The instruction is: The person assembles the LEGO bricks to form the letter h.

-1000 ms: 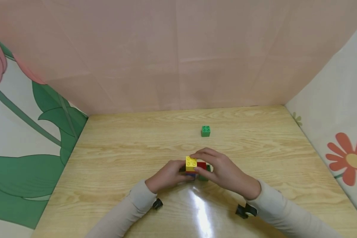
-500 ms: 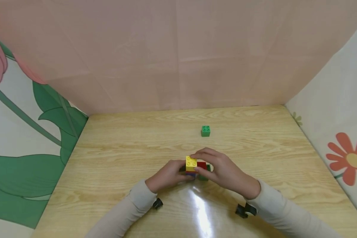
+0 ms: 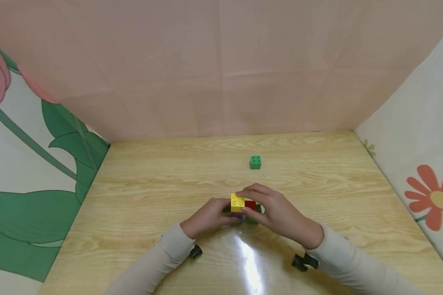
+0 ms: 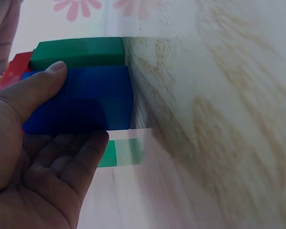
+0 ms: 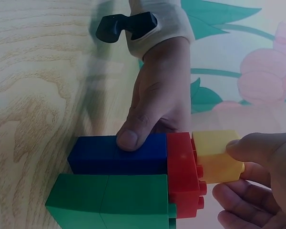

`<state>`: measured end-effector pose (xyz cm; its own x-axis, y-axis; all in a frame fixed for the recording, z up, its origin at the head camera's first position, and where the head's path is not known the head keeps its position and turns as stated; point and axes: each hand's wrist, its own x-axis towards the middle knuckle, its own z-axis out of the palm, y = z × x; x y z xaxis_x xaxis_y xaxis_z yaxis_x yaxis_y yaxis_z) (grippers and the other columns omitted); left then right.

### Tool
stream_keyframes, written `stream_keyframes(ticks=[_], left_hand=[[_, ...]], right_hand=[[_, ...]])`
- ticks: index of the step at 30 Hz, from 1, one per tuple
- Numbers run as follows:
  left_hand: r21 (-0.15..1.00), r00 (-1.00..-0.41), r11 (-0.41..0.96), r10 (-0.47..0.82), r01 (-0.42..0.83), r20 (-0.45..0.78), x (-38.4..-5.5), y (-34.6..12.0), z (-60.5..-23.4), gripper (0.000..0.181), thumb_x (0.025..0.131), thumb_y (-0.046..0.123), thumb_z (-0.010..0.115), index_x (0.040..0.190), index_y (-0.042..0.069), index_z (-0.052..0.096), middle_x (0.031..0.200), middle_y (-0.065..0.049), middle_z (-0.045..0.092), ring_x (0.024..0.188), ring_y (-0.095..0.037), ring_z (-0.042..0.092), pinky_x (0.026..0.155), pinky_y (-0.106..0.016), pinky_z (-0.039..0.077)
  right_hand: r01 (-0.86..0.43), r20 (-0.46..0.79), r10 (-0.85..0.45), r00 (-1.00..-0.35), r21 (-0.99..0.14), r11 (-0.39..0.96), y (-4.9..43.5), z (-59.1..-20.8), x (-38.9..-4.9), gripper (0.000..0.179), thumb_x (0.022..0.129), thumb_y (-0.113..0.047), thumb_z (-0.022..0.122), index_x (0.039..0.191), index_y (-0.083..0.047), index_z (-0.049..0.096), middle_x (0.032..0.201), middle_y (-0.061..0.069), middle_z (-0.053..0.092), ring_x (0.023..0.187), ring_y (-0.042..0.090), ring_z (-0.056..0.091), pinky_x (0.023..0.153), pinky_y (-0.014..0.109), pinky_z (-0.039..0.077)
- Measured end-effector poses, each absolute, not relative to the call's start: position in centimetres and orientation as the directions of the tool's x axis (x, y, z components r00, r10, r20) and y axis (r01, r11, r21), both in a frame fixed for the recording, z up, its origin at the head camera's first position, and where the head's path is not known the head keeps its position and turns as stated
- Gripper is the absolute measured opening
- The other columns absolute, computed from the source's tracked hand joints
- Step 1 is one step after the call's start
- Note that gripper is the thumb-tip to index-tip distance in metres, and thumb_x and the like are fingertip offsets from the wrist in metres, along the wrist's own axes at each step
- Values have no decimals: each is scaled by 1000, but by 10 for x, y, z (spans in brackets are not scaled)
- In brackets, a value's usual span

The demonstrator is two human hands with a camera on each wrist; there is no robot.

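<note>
A small structure of toy building bricks stands on the wooden table between my hands. Two stacked blue bricks form one column, and two green bricks form another beside it. Across their tops lies a red brick, with a yellow brick on its left end. My left hand grips the blue column, thumb on one side and fingers on the other. With thumb and fingertips, my right hand pinches the yellow brick; studs show on the red brick next to it.
A single green brick sits farther back on the table. Behind the table hangs a pink backdrop, with flower-printed panels at both sides. Black clips are on the sleeve cuffs.
</note>
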<state>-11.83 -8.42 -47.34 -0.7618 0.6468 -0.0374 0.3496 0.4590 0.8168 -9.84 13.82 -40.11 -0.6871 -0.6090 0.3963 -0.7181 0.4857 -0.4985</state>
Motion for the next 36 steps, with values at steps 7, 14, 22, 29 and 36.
stream_keyframes(ticks=[7, 14, 22, 29, 36], left_hand=[[816, -759, 462, 650, 347, -45, -118, -84, -473, 34, 89, 32, 72, 121, 23, 64, 116, 14, 65, 110, 0, 57, 93, -21, 47], [820, -761, 457, 648, 346, -40, -118, -85, -473, 34, 89, 32, 72, 120, 24, 65, 116, 13, 65, 109, 0, 57, 92, -22, 48], [812, -760, 457, 649, 362, -26, -118, -84, -470, 34, 88, 32, 72, 120, 24, 65, 115, 13, 66, 108, 0, 58, 91, -22, 48], [802, -760, 468, 649, 371, -27, -119, -84, -471, 34, 88, 33, 72, 120, 23, 65, 114, 12, 66, 107, 0, 58, 91, -22, 48], [804, -758, 466, 652, 370, -29, -117, -84, -471, 33, 89, 32, 73, 119, 24, 65, 115, 13, 66, 108, 0, 58, 92, -22, 48]], right_hand=[[-720, 401, -606, -687, -489, 492, 138, -401, -98, 33, 87, -22, 76, 119, -14, 68, 117, -4, 62, 103, 10, 61, 81, 27, 55], [-729, 408, -612, -678, -482, 487, 137, -400, -97, 33, 87, -21, 76, 118, -13, 68, 116, -4, 62, 101, 9, 61, 80, 27, 55], [-739, 416, -621, -664, -488, 464, 138, -399, -101, 32, 87, -21, 75, 118, -13, 68, 115, -5, 62, 100, 12, 63, 80, 27, 55], [-736, 405, -626, -666, -493, 464, 138, -399, -102, 33, 87, -21, 75, 119, -13, 67, 115, -5, 63, 101, 11, 62, 81, 28, 55], [-738, 398, -630, -667, -469, 486, 137, -398, -100, 33, 87, -22, 76, 118, -13, 68, 113, -5, 63, 97, 12, 63, 79, 27, 55]])
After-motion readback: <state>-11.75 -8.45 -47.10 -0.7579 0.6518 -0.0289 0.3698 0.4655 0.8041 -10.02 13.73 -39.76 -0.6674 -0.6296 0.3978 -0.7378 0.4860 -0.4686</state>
